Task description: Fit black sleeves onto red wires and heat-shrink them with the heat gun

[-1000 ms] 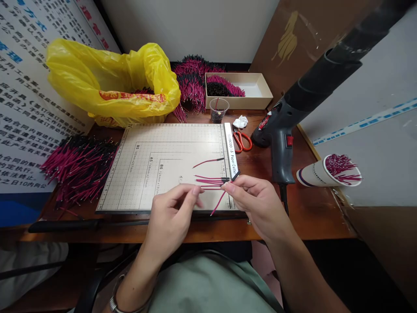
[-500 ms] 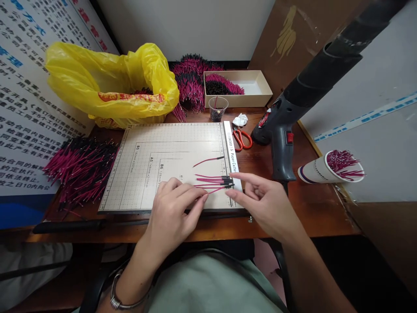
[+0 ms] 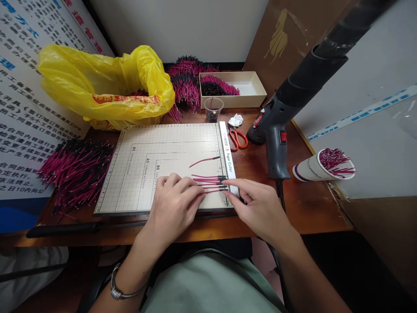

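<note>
Several short magenta wires [image 3: 208, 178] with black sleeves at their right ends lie side by side on the cream paper cutter board [image 3: 169, 139]. My left hand [image 3: 176, 202] is closed, thumb and index finger pinched on the left end of the nearest wire. At the black ends, my right hand [image 3: 260, 206] has index finger and thumb apart; the fingertips touch or nearly touch the sleeves. One separate wire [image 3: 203, 161] rests farther up the board. The white strip [image 3: 228, 152] of the cutter runs along the right edge.
Wire heaps [image 3: 78, 178] lie left and behind. A yellow plastic bag [image 3: 107, 104], a shallow box [image 3: 249, 101] of wires, a clear cup [image 3: 214, 108] and red-handled scissors [image 3: 239, 140] surround the board. At right stand a heat gun [image 3: 276, 143] and a paper cup [image 3: 309, 168] of wires.
My right index finger has moved down and closer to the thumb over the black ends. The nearest wire lies straighter beside the others. The whole view has shifted slightly.
</note>
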Demonstrator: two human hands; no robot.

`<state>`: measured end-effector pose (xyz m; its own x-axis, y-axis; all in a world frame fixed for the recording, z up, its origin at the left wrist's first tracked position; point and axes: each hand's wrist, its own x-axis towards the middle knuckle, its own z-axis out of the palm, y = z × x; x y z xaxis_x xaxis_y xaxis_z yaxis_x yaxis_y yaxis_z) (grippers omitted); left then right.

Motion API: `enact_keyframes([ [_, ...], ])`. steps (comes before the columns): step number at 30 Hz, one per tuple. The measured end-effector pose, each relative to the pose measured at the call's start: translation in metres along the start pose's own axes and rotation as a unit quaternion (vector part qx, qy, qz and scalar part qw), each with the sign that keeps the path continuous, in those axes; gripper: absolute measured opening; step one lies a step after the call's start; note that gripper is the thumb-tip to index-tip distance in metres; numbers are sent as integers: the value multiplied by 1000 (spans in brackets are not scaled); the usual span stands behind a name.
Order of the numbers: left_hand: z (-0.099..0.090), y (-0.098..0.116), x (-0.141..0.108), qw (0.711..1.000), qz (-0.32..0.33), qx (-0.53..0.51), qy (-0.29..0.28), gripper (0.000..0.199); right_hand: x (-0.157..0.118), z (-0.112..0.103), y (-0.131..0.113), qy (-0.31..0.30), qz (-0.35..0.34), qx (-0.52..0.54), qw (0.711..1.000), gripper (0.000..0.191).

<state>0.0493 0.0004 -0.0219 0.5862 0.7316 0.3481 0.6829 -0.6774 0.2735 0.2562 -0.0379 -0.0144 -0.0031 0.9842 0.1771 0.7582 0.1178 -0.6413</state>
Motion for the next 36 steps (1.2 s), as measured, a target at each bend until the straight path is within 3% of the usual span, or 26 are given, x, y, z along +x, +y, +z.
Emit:
enact_keyframes([
  [9, 2, 3, 9, 1000, -23, 15, 10, 15, 5, 6, 0, 20, 23, -21, 999, 12],
  [16, 4, -10, 32, 994, -100, 19, 31, 12, 1, 1, -2, 45, 36, 2, 998, 15],
  [21, 11, -22, 57, 987, -160, 0, -25, 10, -2, 3, -2, 58, 54, 27, 996, 15],
  [25, 13, -24, 63, 984, -166, -36, -46, 15, -4, 4, -3, 87, 89, 51, 991, 20],
  [30, 3, -15, 48, 983, -154, -97, 22, 13, 0, 2, -12, 79, 136, 134, 978, 26],
  [33, -3, -13, 46, 981, -171, -68, 65, 10, 5, 2, -18, 78, 159, 198, 964, 25],
  [36, -1, -18, 57, 975, -218, -8, 36, 8, 8, 3, -21, 67, 162, 228, 958, 25],
])
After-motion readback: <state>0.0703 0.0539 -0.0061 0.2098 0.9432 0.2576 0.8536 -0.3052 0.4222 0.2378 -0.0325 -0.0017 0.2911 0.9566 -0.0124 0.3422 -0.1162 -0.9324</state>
